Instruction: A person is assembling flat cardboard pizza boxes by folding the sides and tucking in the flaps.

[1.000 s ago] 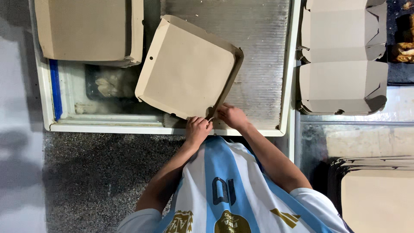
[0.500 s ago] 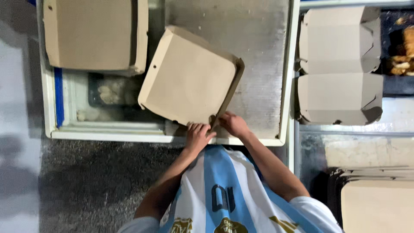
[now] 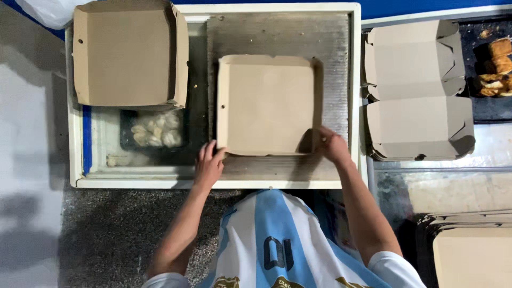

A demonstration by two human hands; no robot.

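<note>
A square brown cardboard box (image 3: 266, 104) lies open side up, flat and square-on, upon the metal lid (image 3: 277, 34) of a white chest freezer (image 3: 354, 80). My left hand (image 3: 209, 165) touches its near left corner with fingers spread. My right hand (image 3: 332, 145) grips its near right corner. A second, similar cardboard box (image 3: 125, 53) rests at the freezer's far left.
Through the freezer's glass a dark tray of pale dough pieces (image 3: 154, 130) shows. An opened, folded cardboard carton (image 3: 418, 90) lies to the right, with fried food (image 3: 493, 66) beyond it. A stack of flat cardboard (image 3: 472, 253) sits at the lower right. Speckled floor (image 3: 106, 234) is below.
The box was tilted diagonally with both hands at its near corner. Now it lies squared to the freezer, and my hands have spread to its two near corners.
</note>
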